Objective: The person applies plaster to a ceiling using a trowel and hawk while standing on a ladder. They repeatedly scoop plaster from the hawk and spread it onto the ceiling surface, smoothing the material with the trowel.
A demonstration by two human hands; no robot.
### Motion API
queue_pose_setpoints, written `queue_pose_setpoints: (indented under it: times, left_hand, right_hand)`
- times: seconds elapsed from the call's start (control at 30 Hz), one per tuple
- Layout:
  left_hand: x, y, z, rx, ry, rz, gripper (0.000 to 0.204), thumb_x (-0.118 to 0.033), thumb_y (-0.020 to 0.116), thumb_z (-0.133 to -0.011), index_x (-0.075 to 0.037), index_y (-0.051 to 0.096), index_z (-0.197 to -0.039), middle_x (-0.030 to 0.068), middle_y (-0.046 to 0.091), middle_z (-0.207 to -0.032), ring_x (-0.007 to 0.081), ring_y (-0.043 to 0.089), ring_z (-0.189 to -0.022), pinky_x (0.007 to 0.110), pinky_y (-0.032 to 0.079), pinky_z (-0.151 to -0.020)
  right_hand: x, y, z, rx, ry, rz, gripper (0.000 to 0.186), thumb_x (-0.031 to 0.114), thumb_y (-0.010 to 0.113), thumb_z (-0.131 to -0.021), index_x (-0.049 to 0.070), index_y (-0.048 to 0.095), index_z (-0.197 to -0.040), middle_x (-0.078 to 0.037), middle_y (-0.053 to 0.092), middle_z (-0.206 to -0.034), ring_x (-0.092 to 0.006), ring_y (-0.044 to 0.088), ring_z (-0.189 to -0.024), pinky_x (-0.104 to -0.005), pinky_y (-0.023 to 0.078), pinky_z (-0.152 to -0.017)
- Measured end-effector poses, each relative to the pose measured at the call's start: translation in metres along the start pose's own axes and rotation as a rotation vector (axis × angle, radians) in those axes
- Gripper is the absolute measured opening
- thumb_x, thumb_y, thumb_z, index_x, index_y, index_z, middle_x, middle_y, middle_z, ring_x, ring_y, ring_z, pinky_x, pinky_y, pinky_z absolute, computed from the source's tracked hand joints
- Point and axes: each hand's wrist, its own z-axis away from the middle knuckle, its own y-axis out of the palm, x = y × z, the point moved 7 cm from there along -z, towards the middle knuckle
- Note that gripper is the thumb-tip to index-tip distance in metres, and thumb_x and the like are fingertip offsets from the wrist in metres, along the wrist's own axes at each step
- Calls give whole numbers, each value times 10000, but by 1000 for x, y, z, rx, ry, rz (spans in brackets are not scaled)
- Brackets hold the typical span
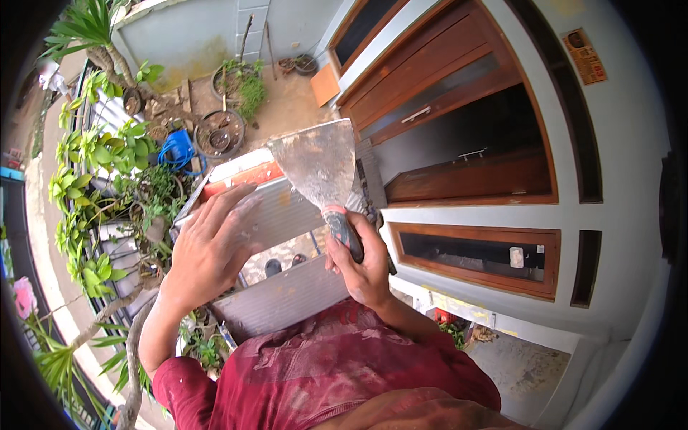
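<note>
My right hand [364, 266] is wrapped round the dark grip of a wide putty knife [319, 163], with its broad blade pointing up and away from me. Whitish smears and stains cover the metal. To the left, my left hand [215, 228] is raised with its fingers stretched out and holds nothing; pale dust coats its fingers and wrist. It hovers apart from the blade, over a grey ridged plank [290, 209]. Beyond the fingertips lies an orange-red and white object [247, 176], partly hidden by my hand and the blade.
A second ridged plank [287, 302] crosses close to my body, and dark footwear [274, 267] shows between the planks, lower down. Leafy plants [93, 154] line the left. Wooden doors [459, 107] and a window [476, 258] are set in the right-hand wall. Potted plants [219, 134] stand ahead.
</note>
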Motion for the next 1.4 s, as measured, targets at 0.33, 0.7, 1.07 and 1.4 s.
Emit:
queue_pose_setpoints:
  times: [0.33,0.7,1.07,1.4]
  left_hand:
    - [4,12,-16,32,44,-360,718,-142,799,-740,-63,558,-1412,126,597,-1404,348,603,-1243,464,509,-1025]
    - [3,11,-16,-64,57,-394,606,-286,782,-848,-49,598,-1374,133,690,-1242,333,677,-1082,445,545,-922]
    - [3,15,-18,58,-108,-451,578,-291,708,-916,-68,555,-1427,169,626,-1355,380,623,-1204,469,510,-1009]
    - [-86,87,15,-25,-92,-559,479,-163,668,-929,6,560,-1364,253,489,-1373,413,483,-1293,489,408,-1102]
  right_hand:
    - [9,13,-19,-18,-188,154,408,62,674,-958,-2,572,-1348,-181,727,-1086,-182,705,-811,-301,543,-735]
    - [12,9,-18,-129,-222,202,383,44,658,-965,10,585,-1339,-179,732,-989,-204,708,-768,-329,543,-717]
    - [20,1,1,-148,-373,189,379,49,649,-961,19,588,-1334,-219,727,-1090,-390,731,-951,-435,555,-801]
    - [21,-6,16,-106,-506,94,379,133,634,-988,40,558,-1347,-160,709,-1003,-365,669,-903,-487,462,-926]
